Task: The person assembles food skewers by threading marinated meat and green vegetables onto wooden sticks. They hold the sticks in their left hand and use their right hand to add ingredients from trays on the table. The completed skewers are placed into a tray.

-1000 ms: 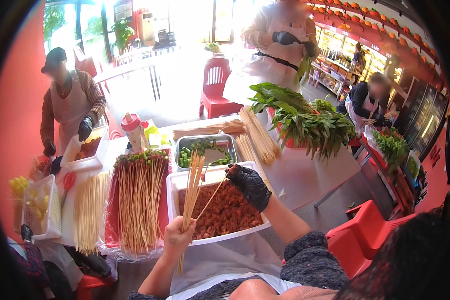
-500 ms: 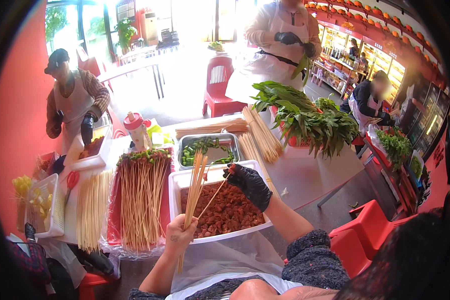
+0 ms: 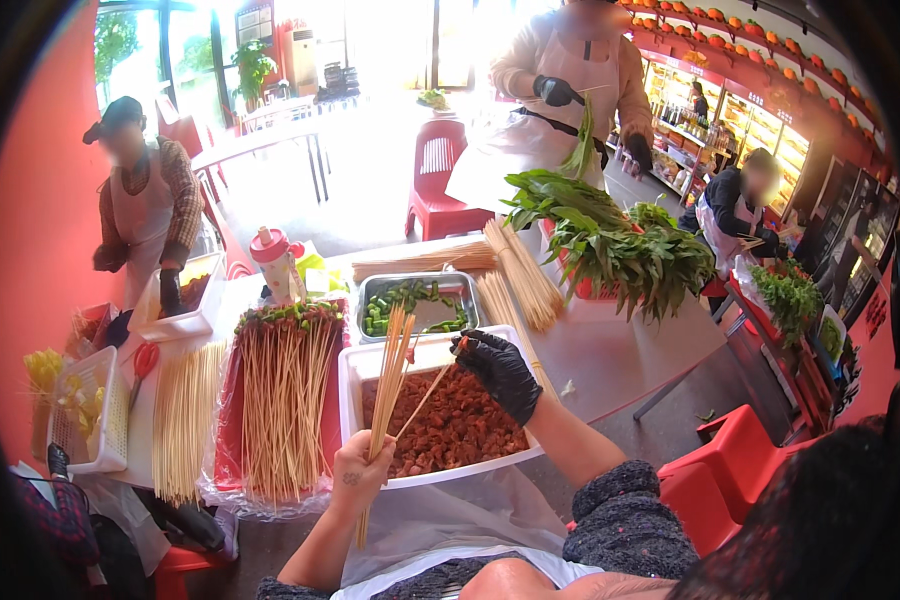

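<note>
My bare left hand (image 3: pixel 360 474) is closed round an upright bunch of bamboo skewers (image 3: pixel 389 375), and a single skewer (image 3: pixel 422 402) slants out of the same grip toward my right hand. My right hand (image 3: pixel 498 374), in a black glove, pinches a small reddish piece, apparently meat (image 3: pixel 461 344), near that skewer's tip. Whether the tip touches the piece is too small to tell. Below both hands stands a white tub (image 3: pixel 470 467) of red-brown cut meat (image 3: pixel 460 425). Behind it, a metal tray (image 3: pixel 467 283) holds cut green peppers (image 3: pixel 395 300).
Left of the tub lies a red tray (image 3: pixel 228 420) of loaded skewers, then bare skewers (image 3: pixel 185 420), red scissors (image 3: pixel 144 368) and a white basket (image 3: pixel 118 420). Leafy greens (image 3: pixel 620 235) and skewer bundles (image 3: pixel 523 275) lie at the right. Co-workers stand across and at left.
My right hand has shifted slightly at the skewer's tip; my left hand keeps its place. The person across has lowered one gloved hand, and a leaf hangs from the other.
</note>
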The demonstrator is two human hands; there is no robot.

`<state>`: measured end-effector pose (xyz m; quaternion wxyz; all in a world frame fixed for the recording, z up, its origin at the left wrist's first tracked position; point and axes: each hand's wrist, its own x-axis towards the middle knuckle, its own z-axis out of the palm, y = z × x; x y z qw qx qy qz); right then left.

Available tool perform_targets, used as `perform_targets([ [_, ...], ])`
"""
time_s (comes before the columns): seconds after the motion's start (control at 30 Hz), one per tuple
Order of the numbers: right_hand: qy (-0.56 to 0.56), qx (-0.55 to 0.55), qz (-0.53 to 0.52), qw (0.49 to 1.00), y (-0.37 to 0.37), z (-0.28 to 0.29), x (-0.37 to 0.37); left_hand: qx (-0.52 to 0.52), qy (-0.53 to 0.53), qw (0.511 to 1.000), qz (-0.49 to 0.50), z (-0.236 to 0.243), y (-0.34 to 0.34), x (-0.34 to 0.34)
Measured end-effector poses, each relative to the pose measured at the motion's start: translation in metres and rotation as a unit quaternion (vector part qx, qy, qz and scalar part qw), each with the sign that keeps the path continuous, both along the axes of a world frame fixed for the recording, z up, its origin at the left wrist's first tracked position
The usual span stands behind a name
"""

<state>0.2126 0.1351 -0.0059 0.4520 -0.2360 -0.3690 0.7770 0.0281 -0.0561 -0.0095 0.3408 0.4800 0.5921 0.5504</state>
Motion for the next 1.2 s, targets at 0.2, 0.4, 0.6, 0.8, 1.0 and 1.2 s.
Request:
perform_targets([
  [0.2, -0.065, 0.132, -0.07, 0.987, 0.003, -0.009, -0.003, 0.005, 0.0, 1.0, 0.0, 0.0, 0.0, 0.001],
  [0.4, -0.117, 0.205, -0.082, 0.968, 0.001, -0.012, -0.005, -0.002, -0.006, 1.0, 0.001, 0.001, -0.002, 0.0],
  [0.6, -0.152, 0.253, -0.09, 0.951, -0.006, -0.006, -0.007, -0.007, -0.015, 1.0, -0.01, -0.002, -0.002, -0.004],
  [0.8, -0.193, 0.295, -0.145, 0.924, -0.003, -0.014, -0.003, 0.053, 0.129, 0.99, 0.027, -0.02, 0.012, -0.003],
  [1.0, -0.182, 0.29, -0.13, 0.931, -0.012, -0.005, -0.013, 0.001, -0.021, 0.999, 0.028, -0.005, 0.003, 0.0],
  [1.2, -0.182, 0.265, -0.122, 0.939, -0.015, 0.003, -0.004, 0.0, 0.001, 1.0, 0.027, -0.003, 0.006, 0.005],
])
